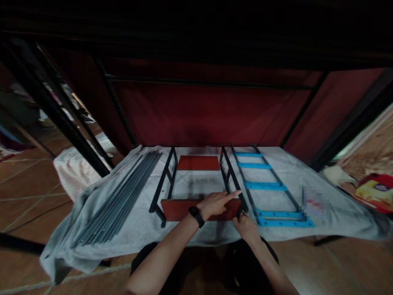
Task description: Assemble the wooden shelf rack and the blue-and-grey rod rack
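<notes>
A black metal frame point(166, 180) with two reddish-brown boards lies in the middle of the cloth-covered table. The far board point(199, 163) lies flat between the side bars, while the near board point(179, 209) stands along the front. My left hand point(213, 204), wearing a black wristband, is over the near board with its index finger stretched toward the frame's right bar. At the frame's near right corner my right hand point(247, 226) has its fingers curled together; whatever they pinch is hidden. Right of the frame lies a dark ladder-like piece with blue crossbars point(265, 186).
Several grey tubes point(123, 196) lie in a bundle at the left of the grey cloth point(144, 233). A blurred-out packet point(316, 203) sits on the right. Dark posts and a red panel point(199, 114) enclose the back. A red and yellow packet point(376, 190) is at far right.
</notes>
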{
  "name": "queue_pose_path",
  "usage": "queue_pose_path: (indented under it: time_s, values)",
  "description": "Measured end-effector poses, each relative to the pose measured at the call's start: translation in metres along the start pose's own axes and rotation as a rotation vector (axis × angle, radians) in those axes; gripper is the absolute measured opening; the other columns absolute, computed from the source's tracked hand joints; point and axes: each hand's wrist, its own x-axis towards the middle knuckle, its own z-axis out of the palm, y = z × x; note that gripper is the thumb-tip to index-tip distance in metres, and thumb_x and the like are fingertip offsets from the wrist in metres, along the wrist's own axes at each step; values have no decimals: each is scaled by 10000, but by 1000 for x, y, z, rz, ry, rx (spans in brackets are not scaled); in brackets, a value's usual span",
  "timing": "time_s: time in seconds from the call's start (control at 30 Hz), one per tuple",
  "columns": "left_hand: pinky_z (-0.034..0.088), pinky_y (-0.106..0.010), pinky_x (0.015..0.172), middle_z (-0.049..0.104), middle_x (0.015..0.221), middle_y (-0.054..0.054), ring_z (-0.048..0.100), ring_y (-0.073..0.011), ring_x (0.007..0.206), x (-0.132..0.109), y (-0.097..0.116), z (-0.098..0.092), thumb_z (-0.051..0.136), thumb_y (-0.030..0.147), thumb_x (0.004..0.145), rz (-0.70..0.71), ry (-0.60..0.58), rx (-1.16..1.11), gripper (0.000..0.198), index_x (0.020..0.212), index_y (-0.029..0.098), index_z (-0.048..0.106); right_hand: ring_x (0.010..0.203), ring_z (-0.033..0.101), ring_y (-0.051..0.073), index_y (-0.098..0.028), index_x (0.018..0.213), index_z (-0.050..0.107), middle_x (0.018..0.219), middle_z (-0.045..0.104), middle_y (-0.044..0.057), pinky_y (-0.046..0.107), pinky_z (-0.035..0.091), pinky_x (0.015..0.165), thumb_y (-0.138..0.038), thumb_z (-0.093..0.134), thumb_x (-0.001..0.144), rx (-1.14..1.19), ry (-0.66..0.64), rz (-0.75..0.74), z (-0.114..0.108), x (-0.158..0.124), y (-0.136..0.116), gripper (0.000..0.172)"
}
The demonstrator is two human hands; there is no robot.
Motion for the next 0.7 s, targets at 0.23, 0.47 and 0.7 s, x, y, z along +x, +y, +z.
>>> queue_pose_path:
  time_s: [0.23,0.47,0.7]
  values:
    - [502,-320,865,715,1113,-18,678,-228,1004,10,7,0,471,56,800,72,-86,100,939,1567,403,54,1024,685,253,-89,1077,641,1131,691,201,306,470,877,-193,511,907,81,-73,51,-9,5,-4,238]
    - [490,-309,865,721,1131,-17,685,-228,1003,12,20,-6,464,65,813,45,-96,79,881,1564,393,141,1073,662,271,-46,1180,609,1194,654,244,335,460,920,-78,460,884,166,-98,73,-8,6,-7,333]
    - [477,-290,886,695,1159,-38,649,-218,1050,21,20,-6,451,103,831,52,-162,2,760,1534,335,280,1089,642,227,-91,1067,650,1117,691,188,297,451,920,-3,413,846,383,-104,116,-1,17,9,335]
